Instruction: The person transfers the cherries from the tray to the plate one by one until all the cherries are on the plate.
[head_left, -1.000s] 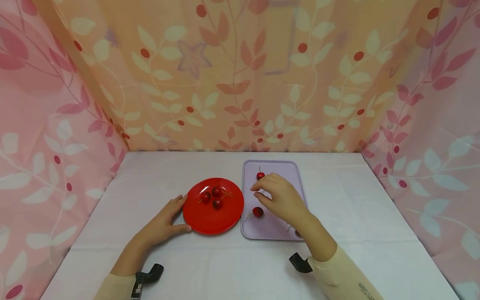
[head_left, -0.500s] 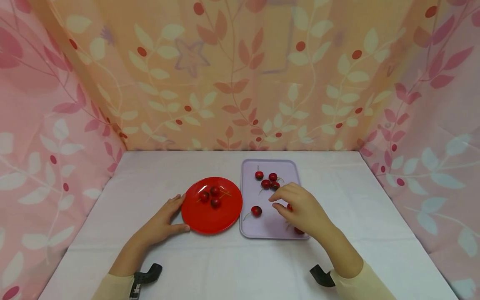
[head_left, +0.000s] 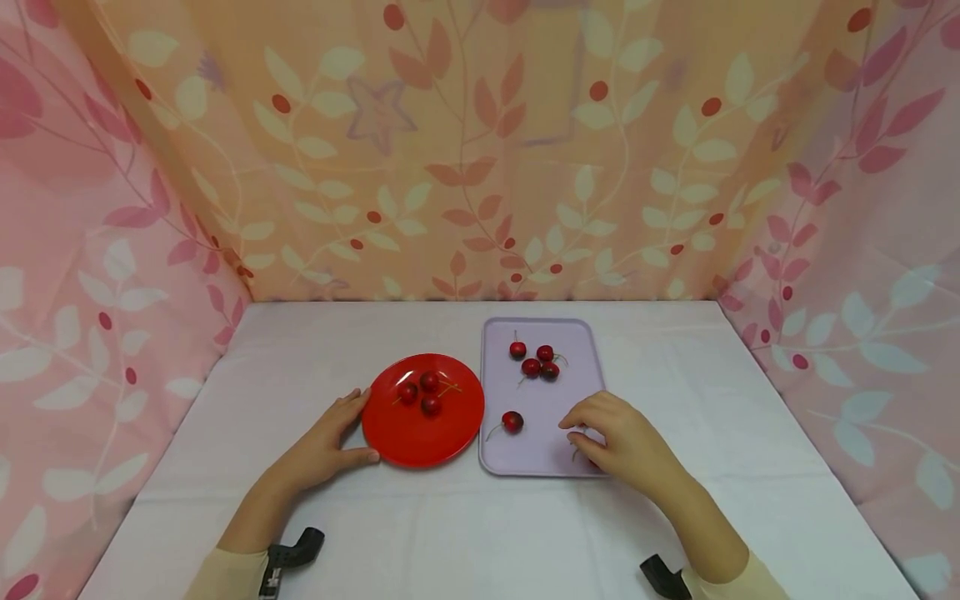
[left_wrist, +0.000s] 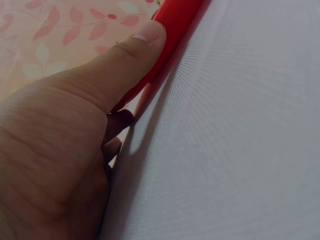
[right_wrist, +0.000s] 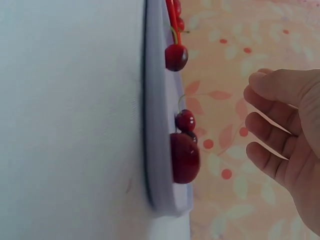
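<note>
My left hand (head_left: 330, 446) rests at the left rim of a round red plate (head_left: 420, 442); in the left wrist view its thumb (left_wrist: 137, 47) lies along the rim. Three stemmed cherries (head_left: 431, 406) lie on the plate. My right hand (head_left: 626, 437) hovers over the near right corner of a lilac tray (head_left: 536, 408), fingers loosely bent and nothing between them. A cherry stem (head_left: 575, 455) shows beneath it; the fruit there is hidden in the head view. The right wrist view shows a dark red cherry (right_wrist: 185, 157) on the tray's near side, apart from the fingers.
Several cherries (head_left: 531, 367) sit together at the tray's far end, and a single cherry (head_left: 512, 422) lies near its left edge. Plate and tray stand side by side on a white-covered table (head_left: 420, 533). Patterned cloth (head_left: 480, 167) hangs behind and along both sides.
My right hand has drawn back toward the near right corner of the tray, uncovering the cherries at the far end. The left hand and the plate have stayed in place.
</note>
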